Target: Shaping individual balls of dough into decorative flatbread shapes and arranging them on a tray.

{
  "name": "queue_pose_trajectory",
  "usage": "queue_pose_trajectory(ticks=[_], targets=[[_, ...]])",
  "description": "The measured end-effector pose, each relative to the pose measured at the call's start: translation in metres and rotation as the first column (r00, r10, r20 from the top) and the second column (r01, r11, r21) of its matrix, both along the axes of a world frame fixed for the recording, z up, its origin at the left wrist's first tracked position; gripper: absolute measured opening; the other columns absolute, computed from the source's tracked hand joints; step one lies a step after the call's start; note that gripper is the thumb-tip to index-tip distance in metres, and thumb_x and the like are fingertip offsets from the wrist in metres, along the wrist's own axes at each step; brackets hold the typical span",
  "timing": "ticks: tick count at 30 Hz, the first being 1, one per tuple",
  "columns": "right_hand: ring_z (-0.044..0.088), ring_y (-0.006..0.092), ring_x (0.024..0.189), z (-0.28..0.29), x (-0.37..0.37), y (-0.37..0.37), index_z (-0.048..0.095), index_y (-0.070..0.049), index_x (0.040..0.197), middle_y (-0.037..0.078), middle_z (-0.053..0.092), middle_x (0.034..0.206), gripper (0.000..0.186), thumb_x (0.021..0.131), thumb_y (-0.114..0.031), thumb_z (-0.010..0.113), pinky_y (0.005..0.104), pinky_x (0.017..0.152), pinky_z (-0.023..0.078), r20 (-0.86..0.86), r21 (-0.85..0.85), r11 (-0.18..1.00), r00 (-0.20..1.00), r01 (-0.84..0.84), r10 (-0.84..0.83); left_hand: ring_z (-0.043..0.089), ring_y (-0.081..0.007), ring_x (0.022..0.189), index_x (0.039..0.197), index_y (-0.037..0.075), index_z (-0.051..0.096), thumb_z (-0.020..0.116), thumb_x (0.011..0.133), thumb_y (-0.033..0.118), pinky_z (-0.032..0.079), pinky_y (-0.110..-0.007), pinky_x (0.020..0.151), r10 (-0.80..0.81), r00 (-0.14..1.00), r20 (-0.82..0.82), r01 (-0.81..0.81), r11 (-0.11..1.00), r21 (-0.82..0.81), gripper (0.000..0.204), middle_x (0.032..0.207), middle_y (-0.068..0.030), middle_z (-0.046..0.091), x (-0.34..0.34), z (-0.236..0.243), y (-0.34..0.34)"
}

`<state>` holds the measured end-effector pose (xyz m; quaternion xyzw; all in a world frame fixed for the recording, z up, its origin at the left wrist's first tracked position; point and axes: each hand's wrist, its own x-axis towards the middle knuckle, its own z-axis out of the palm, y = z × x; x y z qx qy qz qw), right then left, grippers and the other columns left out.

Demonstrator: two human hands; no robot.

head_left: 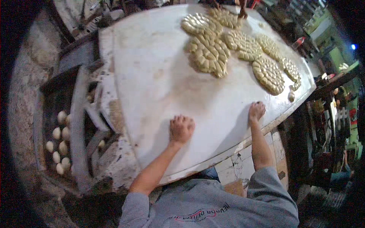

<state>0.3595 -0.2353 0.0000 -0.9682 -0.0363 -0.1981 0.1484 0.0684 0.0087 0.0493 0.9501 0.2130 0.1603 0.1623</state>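
My left hand [181, 128] rests palm down on the white work table [152, 68], fingers curled under it; whatever is beneath them is hidden. My right hand [257, 110] is closed near the table's right front edge, its contents too small to make out. Beyond it lie a small loose dough piece [291, 96] and a round cluster of shaped dough pieces [268, 76]. Several more clusters [209, 55] cover the far right part of the tabletop.
At the left, a wooden box [78, 136] holds several pale round lumps [62, 146]. Another person's hand [242, 13] reaches over the far edge near the dough. Dark cluttered shelving [327, 125] stands along the right, beside the table.
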Motion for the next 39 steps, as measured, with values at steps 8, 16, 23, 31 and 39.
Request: queue_pose_trajectory(ticks=[8,16,23,31,39], targets=[[0.048,0.0274,0.098,0.057,0.084,0.002,0.059,-0.008,0.096,0.010,0.057,0.096,0.024,0.080,-0.025,0.055,0.0409,0.086,0.036,-0.132,0.106,0.979,0.973,-0.176,0.189,0.053,-0.0273,0.085,0.084,0.010,0.063,0.060,0.076,0.033,0.042,-0.043,0.074,0.347,0.934,0.088,-0.342,0.937,-0.064,0.025,0.090,-0.0108,0.057,0.287,0.015,-0.054],[0.060,0.0209,0.074,0.062,0.099,0.066,0.057,0.003,0.101,0.015,0.061,0.094,0.041,0.088,-0.035,0.050,0.0319,0.066,0.049,-0.455,0.859,0.203,0.520,0.470,0.723,0.049,-0.0275,0.113,0.127,0.008,0.040,0.052,0.080,0.034,0.039,-0.042,0.097,0.805,0.547,-0.230,0.436,-0.508,-0.742,0.054,0.123,-0.0099,0.049,0.365,0.048,-0.037],[0.051,0.0147,0.054,0.053,0.150,0.134,0.056,-0.001,0.076,0.004,0.054,0.065,0.035,0.076,-0.034,0.069,0.0324,0.046,0.044,-0.591,0.746,0.371,0.293,0.553,0.751,0.056,-0.0250,0.100,0.117,0.000,0.048,0.061,0.083,0.020,0.048,-0.037,0.087,0.437,0.873,-0.216,0.016,-0.469,-0.883,0.041,0.110,-0.0119,0.057,0.318,0.039,-0.057],[0.056,0.0152,0.062,0.047,0.043,0.033,0.061,0.010,0.093,0.010,0.062,0.077,0.032,0.077,-0.018,0.065,0.0305,0.052,0.046,-0.477,0.863,0.467,0.615,0.192,0.628,0.057,-0.0296,0.089,0.115,-0.001,0.048,0.076,0.070,0.022,0.049,-0.049,0.069,0.669,0.678,-0.304,0.015,-0.426,-0.905,0.058,0.104,-0.0120,0.057,0.286,-0.010,-0.122],[0.058,0.0149,0.067,0.043,-0.116,-0.121,0.058,0.006,0.100,0.008,0.062,0.084,0.028,0.086,-0.018,0.057,0.0270,0.056,0.049,-0.491,0.861,0.401,0.711,0.311,0.502,0.060,-0.0205,0.070,0.100,-0.005,0.057,0.073,0.071,0.012,0.051,-0.033,0.055,0.391,0.872,-0.296,-0.095,-0.457,-0.884,0.037,0.088,-0.0109,0.061,0.146,-0.026,-0.251]])
